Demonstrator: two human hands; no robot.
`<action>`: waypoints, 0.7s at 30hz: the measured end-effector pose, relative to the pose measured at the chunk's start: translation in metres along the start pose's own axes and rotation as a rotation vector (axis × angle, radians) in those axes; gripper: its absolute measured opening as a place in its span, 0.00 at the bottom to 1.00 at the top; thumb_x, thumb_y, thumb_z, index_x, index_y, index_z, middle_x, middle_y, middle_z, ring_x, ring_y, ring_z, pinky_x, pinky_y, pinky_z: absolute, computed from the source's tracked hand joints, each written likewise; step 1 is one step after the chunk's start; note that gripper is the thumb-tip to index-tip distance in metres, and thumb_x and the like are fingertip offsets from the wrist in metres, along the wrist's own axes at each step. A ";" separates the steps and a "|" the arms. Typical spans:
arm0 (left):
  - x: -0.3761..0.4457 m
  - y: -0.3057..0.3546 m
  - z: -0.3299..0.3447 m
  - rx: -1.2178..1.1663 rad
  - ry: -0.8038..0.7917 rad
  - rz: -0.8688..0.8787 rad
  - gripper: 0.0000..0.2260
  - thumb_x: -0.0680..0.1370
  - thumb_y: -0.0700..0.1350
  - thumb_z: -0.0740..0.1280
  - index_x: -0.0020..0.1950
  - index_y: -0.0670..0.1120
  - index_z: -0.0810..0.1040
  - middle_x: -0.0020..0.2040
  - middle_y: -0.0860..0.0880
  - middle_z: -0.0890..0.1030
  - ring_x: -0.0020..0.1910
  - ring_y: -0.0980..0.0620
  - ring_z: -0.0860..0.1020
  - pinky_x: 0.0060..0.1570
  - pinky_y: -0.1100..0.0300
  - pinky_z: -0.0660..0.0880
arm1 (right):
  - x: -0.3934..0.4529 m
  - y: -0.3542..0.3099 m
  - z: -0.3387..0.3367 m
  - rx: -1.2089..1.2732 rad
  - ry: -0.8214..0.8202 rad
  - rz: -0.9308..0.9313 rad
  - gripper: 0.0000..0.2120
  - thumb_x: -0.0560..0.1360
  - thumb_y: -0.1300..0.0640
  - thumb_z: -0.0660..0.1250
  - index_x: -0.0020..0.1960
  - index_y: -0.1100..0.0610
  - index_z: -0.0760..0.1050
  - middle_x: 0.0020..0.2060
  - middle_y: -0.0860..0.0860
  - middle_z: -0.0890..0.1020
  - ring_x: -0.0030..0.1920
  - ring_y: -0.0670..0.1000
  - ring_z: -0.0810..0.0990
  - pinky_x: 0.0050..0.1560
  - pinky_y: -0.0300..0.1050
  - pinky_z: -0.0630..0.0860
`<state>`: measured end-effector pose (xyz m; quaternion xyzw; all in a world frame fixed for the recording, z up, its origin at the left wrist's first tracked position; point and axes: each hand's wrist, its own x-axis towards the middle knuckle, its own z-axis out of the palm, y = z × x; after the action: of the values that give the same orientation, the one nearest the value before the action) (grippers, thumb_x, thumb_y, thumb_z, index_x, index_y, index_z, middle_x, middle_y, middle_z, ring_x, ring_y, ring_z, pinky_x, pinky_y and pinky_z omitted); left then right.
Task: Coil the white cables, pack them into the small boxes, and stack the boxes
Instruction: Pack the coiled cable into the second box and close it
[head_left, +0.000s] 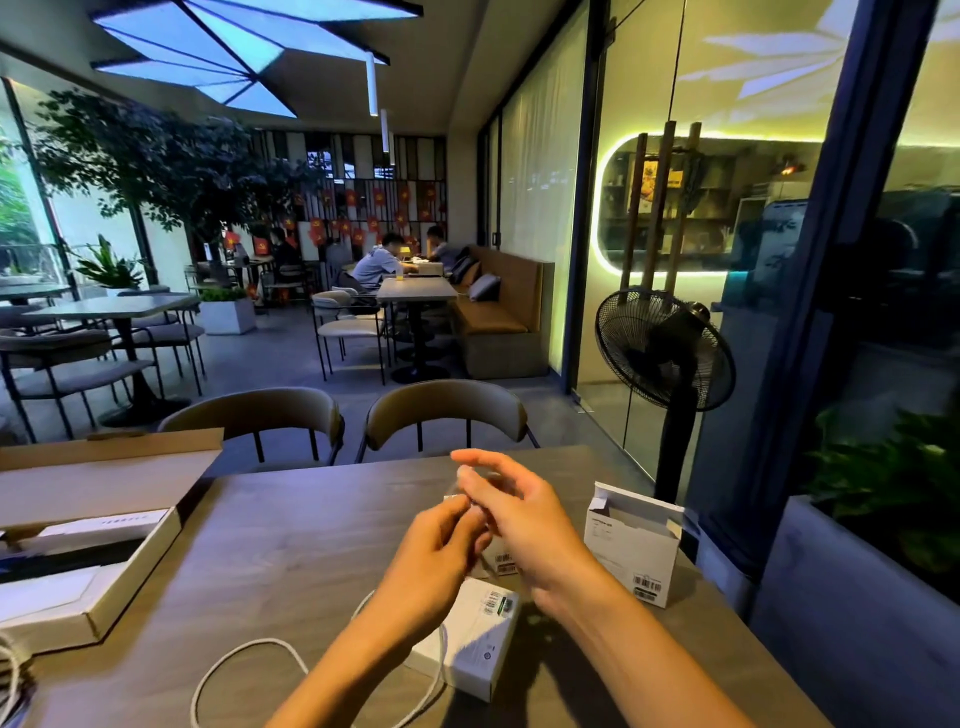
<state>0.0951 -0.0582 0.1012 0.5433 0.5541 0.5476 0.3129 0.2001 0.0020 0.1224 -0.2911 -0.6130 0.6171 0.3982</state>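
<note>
Both my hands are raised over the table's middle. My left hand (447, 540) pinches one end of a white cable (244, 654), which loops down over the tabletop below my forearm. My right hand (511, 512) is just above it, with its fingers curled around the same cable near its plug. A closed small white box (467, 649) lies flat under my wrists. Another small white box (631, 551) stands upright at the right with its top flap open. A third box (504, 558) shows partly behind my hands.
A large open cardboard box (104, 519) holding white and dark items sits at the table's left. More cable (10, 670) lies at the lower left edge. Two chairs (447, 415) face the table's far side. A standing fan (665, 358) is at the right.
</note>
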 end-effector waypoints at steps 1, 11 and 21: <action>0.001 0.000 -0.003 0.057 0.027 0.025 0.12 0.84 0.45 0.58 0.54 0.46 0.81 0.37 0.52 0.81 0.35 0.61 0.78 0.36 0.66 0.75 | 0.003 0.003 -0.001 -0.099 0.013 -0.058 0.10 0.82 0.46 0.63 0.56 0.42 0.83 0.56 0.49 0.83 0.56 0.48 0.82 0.49 0.39 0.80; 0.008 0.037 -0.037 -0.359 0.115 0.065 0.18 0.84 0.51 0.55 0.60 0.44 0.79 0.32 0.50 0.70 0.36 0.52 0.73 0.50 0.56 0.75 | 0.001 0.034 0.002 -0.451 -0.255 0.108 0.17 0.86 0.49 0.53 0.51 0.55 0.76 0.45 0.51 0.80 0.46 0.47 0.82 0.53 0.41 0.79; 0.019 0.011 -0.066 -0.560 0.351 0.150 0.16 0.85 0.48 0.56 0.70 0.47 0.75 0.35 0.51 0.73 0.43 0.52 0.79 0.55 0.58 0.79 | -0.027 0.019 0.024 -0.772 -0.287 -0.171 0.21 0.85 0.45 0.54 0.41 0.51 0.77 0.32 0.47 0.77 0.35 0.45 0.73 0.45 0.46 0.73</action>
<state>0.0316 -0.0603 0.1301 0.3730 0.3861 0.7851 0.3089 0.1914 -0.0320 0.1021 -0.2780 -0.8705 0.3412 0.2202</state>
